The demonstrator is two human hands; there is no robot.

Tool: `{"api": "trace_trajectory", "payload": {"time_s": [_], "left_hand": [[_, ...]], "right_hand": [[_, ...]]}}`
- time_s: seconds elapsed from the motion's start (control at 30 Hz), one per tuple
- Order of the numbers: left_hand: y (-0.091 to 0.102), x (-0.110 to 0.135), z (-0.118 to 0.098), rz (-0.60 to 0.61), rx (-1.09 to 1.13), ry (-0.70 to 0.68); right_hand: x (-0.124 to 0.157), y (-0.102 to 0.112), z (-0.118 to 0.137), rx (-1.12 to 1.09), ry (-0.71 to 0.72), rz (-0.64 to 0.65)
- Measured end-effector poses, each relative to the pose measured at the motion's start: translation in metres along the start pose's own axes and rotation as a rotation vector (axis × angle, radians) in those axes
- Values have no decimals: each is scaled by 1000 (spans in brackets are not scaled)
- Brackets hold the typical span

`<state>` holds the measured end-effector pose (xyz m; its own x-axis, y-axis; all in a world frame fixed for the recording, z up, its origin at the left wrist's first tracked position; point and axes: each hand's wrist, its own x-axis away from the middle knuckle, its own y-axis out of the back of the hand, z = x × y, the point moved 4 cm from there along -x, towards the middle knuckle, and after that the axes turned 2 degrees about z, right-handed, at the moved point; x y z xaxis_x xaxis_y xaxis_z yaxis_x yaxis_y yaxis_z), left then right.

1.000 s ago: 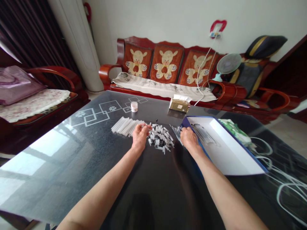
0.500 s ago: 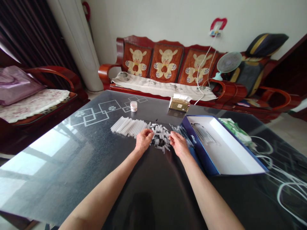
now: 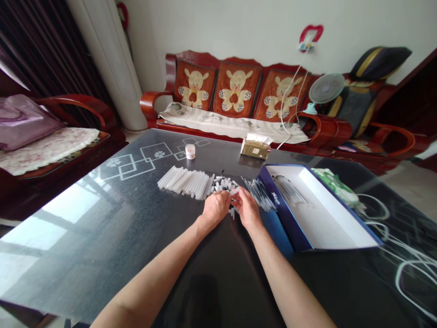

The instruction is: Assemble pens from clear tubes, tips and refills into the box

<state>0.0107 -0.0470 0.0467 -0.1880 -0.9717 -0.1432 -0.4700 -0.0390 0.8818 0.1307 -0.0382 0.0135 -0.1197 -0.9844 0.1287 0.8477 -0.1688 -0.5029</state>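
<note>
Head view: left hand [image 3: 216, 208], fingers curled, and right hand [image 3: 247, 209], grip unclear, at a pile of white-and-black plastic pieces [image 3: 222, 185] on a black glass table [image 3: 136, 228]. Just right, an open blue-edged white box [image 3: 319, 218] holds slender clear tubes [image 3: 288, 189].

Glass table [image 3: 102, 218]: tubes [image 3: 184, 182] L of parts pile [image 3: 223, 184], thin rods [image 3: 257, 193] R of it, open box [image 3: 317, 209] further R; jar [image 3: 190, 151] & packet [image 3: 255, 148] behind; sofa [image 3: 235, 91] beyond.
</note>
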Motion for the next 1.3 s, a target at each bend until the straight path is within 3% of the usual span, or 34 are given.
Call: {"api": "trace_trajectory", "payload": {"time_s": [0.13, 0.3, 0.47, 0.6, 0.73, 0.83, 0.9, 1.0, 1.1, 1.2, 1.3], "left_hand": [[-3, 7, -13, -97, -92, -43], [-13, 6, -20, -83, -56, -38], [-20, 2, -17, 4, 82, -1], [-11, -3, -22, 9, 208, 65], [-4, -6, -24, 65, 468, 200], [-15, 2, -15, 242, 804, 351], [-18, 6, -3, 247, 852, 381], [-7, 4, 18, 93, 621, 287], [14, -6, 40, -48, 272, 226], [40, -18, 70, -165, -14, 268], [66, -29, 109, -240, -138, 375]], "right_hand": [[3, -10, -4, -99, 77, -90], [1, -9, -3, -161, 116, -282], [-4, -6, -4, -105, 101, -299], [-7, -7, -9, -34, 123, -293], [-18, -5, 1, -93, 129, -258], [-32, 15, 26, -206, 152, -354], [-39, 31, 43, -158, 217, -398], [-39, 50, 52, 118, 277, -353], [-26, 61, 42, 429, 340, -324], [-12, 64, 31, 705, 504, -298], [-5, 58, 27, 917, 676, -244]]}}
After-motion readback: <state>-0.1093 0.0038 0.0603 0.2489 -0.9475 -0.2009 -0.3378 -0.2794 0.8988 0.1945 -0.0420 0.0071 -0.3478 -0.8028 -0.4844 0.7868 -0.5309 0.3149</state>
